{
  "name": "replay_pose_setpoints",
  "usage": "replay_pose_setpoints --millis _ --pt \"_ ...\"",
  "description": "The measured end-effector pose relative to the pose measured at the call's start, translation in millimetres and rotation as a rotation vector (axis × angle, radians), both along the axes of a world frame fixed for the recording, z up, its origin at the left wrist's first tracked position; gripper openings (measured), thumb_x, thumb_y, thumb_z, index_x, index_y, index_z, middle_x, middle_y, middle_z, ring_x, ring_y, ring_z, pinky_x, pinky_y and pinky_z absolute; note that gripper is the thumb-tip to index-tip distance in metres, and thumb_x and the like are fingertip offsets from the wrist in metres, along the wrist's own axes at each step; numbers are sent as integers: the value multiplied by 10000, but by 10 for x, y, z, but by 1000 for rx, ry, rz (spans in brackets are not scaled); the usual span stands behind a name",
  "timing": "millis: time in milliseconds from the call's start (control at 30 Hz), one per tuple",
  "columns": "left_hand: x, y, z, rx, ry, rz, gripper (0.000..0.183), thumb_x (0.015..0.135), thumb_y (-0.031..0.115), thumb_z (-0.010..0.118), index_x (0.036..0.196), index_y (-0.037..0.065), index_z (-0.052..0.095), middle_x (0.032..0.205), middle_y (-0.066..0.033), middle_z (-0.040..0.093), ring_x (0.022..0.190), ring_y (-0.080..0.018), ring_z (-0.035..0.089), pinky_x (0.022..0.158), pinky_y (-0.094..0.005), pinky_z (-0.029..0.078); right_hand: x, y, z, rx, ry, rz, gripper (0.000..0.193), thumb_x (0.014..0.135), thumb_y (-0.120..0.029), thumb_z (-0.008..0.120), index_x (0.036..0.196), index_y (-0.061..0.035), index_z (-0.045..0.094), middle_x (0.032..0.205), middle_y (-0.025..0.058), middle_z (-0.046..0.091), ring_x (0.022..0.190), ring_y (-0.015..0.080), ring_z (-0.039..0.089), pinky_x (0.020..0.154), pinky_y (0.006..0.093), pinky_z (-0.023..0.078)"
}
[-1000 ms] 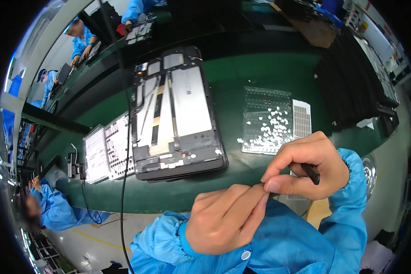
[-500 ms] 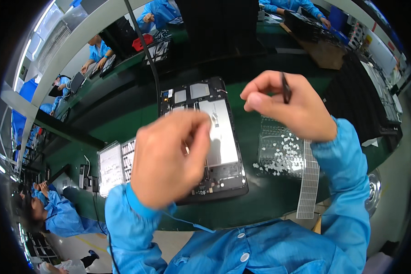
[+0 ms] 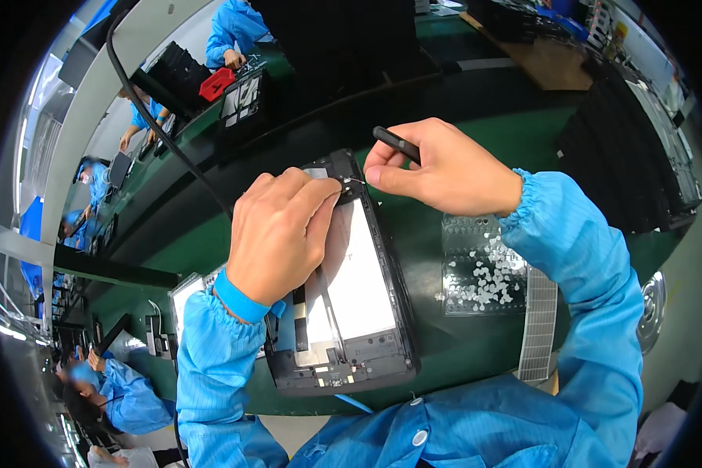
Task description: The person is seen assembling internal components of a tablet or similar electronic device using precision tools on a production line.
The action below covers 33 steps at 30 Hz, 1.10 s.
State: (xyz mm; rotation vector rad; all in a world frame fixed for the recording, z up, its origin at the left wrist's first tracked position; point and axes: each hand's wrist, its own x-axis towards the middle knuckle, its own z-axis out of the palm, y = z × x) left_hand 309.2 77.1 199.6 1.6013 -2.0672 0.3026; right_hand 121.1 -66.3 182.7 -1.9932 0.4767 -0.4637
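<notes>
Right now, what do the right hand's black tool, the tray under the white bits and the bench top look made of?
Black tool: plastic or coated metal; soft highlight, so the look leaves it open.
Tray: probably thin, clear moulded plastic; dark green shows through and its ridges glint.
Bench top: perhaps rubber or vinyl sheet; smooth green with a dull sheen.

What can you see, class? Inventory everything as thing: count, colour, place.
Nearest opened tablet: 1, black-silver, centre
Tray: 1, clear, right of tablet
Small pieces: many, white, on tray
Gridded strip: 1, whitish, beside tray
Stacked panels: many, black, far right
Bin: 1, red, upper left
Thick cable: 1, black, upper left
Bench: 1, green, under tablet
Co-workers: several, blue-clad, left and top
Pen-shaped tool: 1, black, in right hand
Sleeves: 2, blue, on forearms
Left hand: 1, bare, over tablet
Right hand: 1, bare, near tablet's top
</notes>
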Motion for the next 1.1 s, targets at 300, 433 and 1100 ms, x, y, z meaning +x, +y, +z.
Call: replay_pose_setpoints --millis 300,433,1100 --pt "17 -7 37 91 -48 -3 93 837 17 714 927 10 733 822 -120 680 704 -293 600 645 -376 460 194 -26 -39 -84 2 -21 225 884 -202 764 935 8 702 792 36 664 747 97 592 680 272 500" --pt "15 -16 68 130 -2 5 97 830 25 707 919 4 739 808 -130 688 708 -293 628 661 -378 471 231 -24 -28 -45 54 -9 257 854 -221 789 919 12 703 772 53 666 719 115 603 677 274 501" --pt "32 -141 186 465 311 209 167 834 110 672 848 -52 710 731 -113 679 651 -173 610 657 -298 506 372 -64 192 28 254 49 176 741 -118 748 845 7 678 751 47 670 698 112 595 659 248 458"
